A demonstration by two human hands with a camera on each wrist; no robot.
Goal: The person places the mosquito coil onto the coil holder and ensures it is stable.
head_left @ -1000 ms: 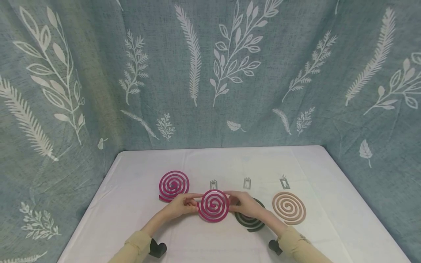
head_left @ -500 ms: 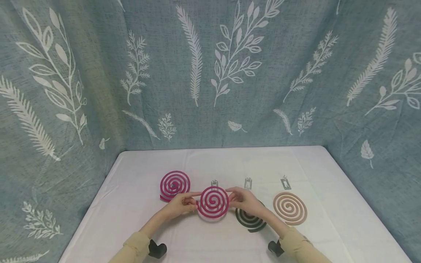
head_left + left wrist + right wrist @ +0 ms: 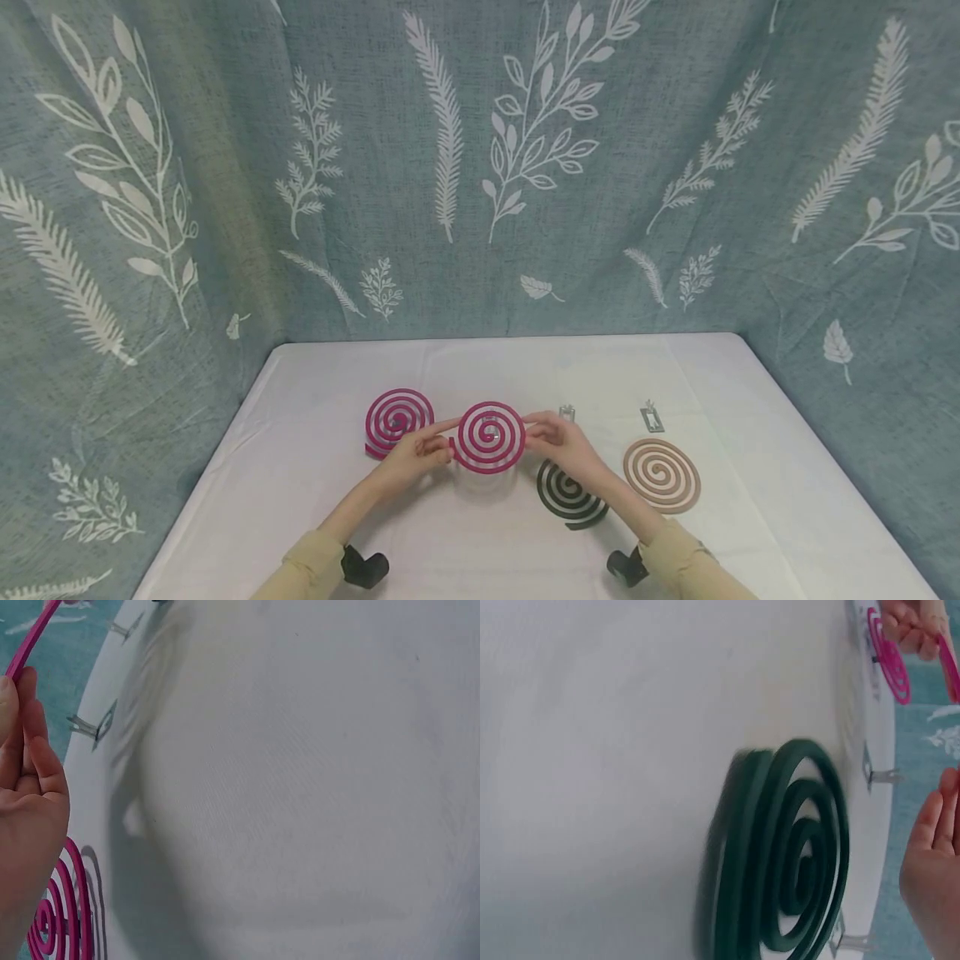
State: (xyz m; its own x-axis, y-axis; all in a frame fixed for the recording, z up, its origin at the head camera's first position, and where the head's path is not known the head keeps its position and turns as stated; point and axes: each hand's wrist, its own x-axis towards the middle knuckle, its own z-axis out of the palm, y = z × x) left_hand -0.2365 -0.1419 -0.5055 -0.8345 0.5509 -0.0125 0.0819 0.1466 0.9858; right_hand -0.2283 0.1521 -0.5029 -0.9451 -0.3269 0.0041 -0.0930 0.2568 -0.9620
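Head view: blue-grey curtain (image 3: 465,167) w/ white leaf print fills upper frame; white table (image 3: 300,375) spans lower ctr. L hand (image 3: 412,457) and R hand (image 3: 567,446), lower ctr, pinch opp. edges of held magenta coil (image 3: 488,436), thumb vs. fingers; coil sits btwn them, off table, face to cam. Tan coil (image 3: 658,473) on table, lower rt. Dk green coil (image 3: 571,487) below R hand, part-hidden by R forearm (image 3: 630,507). 2nd magenta coil (image 3: 400,423), left of ctr, part-hidden by L hand. Smallest: metal stands (image 3: 652,418), two rt. of ctr, one behind held coil.
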